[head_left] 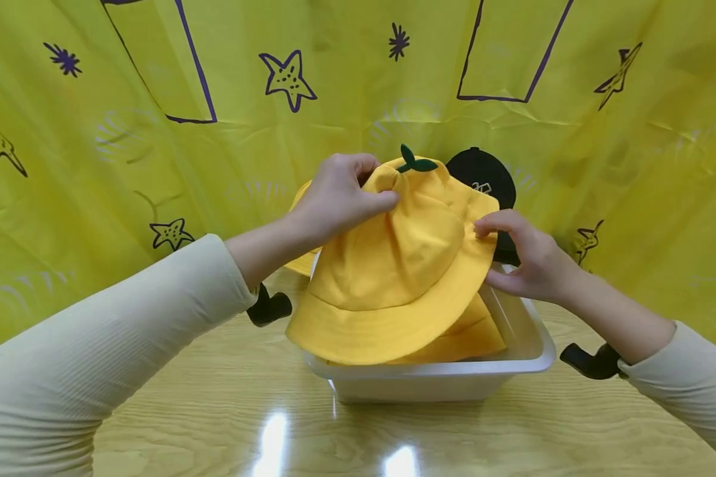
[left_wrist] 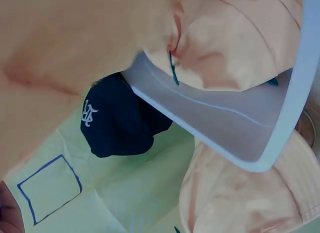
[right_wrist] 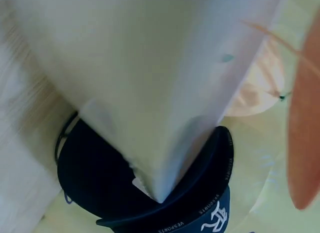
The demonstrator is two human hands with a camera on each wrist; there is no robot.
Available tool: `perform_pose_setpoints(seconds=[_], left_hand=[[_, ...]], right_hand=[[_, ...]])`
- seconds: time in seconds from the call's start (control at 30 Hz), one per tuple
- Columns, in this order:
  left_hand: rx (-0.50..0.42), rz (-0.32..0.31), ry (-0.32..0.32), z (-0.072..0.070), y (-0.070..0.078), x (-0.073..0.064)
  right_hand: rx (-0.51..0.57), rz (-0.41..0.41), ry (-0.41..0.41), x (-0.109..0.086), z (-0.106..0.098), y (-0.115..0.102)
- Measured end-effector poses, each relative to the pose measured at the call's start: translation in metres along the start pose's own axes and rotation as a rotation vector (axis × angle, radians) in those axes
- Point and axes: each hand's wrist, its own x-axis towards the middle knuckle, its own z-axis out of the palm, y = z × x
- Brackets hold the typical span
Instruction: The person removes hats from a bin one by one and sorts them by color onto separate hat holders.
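A yellow bucket hat point(head_left: 388, 265) with a green two-leaf sprout point(head_left: 416, 162) on its crown is held up over a white plastic bin point(head_left: 441, 369). My left hand point(head_left: 343, 199) pinches its crown beside the sprout, thumb in front. At the right side, my right hand point(head_left: 531, 255) pinches the brim between thumb and fingers. The brim hangs toward me across the bin's front left. Beneath it, another yellow hat point(head_left: 474, 334) lies inside the bin, partly hidden. The left wrist view also shows a hat point(left_wrist: 230, 53) within the bin walls, its colour washed out.
Behind the bin stands a black cap point(head_left: 480, 169) with a white emblem, against a yellow curtain point(head_left: 346, 79) with drawn stars. One more yellow hat point(head_left: 300, 265) sits outside the bin's left side. The bin rests on a wooden table point(head_left: 215, 397).
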Motion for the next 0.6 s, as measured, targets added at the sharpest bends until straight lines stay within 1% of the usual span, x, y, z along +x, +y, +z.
perform_pose_setpoints(seconds=[0.03, 0.07, 0.13, 0.2, 0.27, 0.33, 0.43, 0.5, 0.57, 0.6], left_hand=[[-0.008, -0.013, 0.007, 0.000, -0.001, 0.000], [-0.016, -0.030, 0.013, 0.001, -0.001, 0.000], [-0.031, -0.055, 0.028, 0.001, -0.003, 0.000], [-0.040, -0.075, 0.045, 0.002, -0.004, 0.000], [-0.044, -0.087, 0.066, 0.003, -0.005, 0.001], [-0.040, -0.093, 0.089, 0.004, -0.006, 0.002], [-0.026, -0.087, 0.114, 0.005, -0.007, 0.005], [-0.016, -0.079, 0.109, 0.006, -0.008, 0.006], [-0.019, -0.068, 0.089, 0.006, -0.009, 0.008], [-0.046, -0.069, 0.069, 0.005, -0.011, 0.009]], right_hand=[[0.021, 0.047, -0.015, 0.000, -0.002, -0.001], [0.034, 0.066, -0.025, 0.001, -0.002, -0.002], [0.030, 0.073, -0.042, 0.003, -0.002, -0.005], [0.022, 0.041, -0.042, 0.005, -0.001, -0.009], [-0.008, -0.010, -0.039, 0.009, 0.002, -0.015], [-0.058, -0.055, -0.035, 0.014, 0.004, -0.022], [-0.091, -0.116, -0.024, 0.022, 0.010, -0.034], [-0.097, -0.137, -0.001, 0.025, 0.013, -0.040], [-0.105, -0.125, 0.038, 0.027, 0.014, -0.044], [-0.124, -0.111, 0.066, 0.027, 0.012, -0.044]])
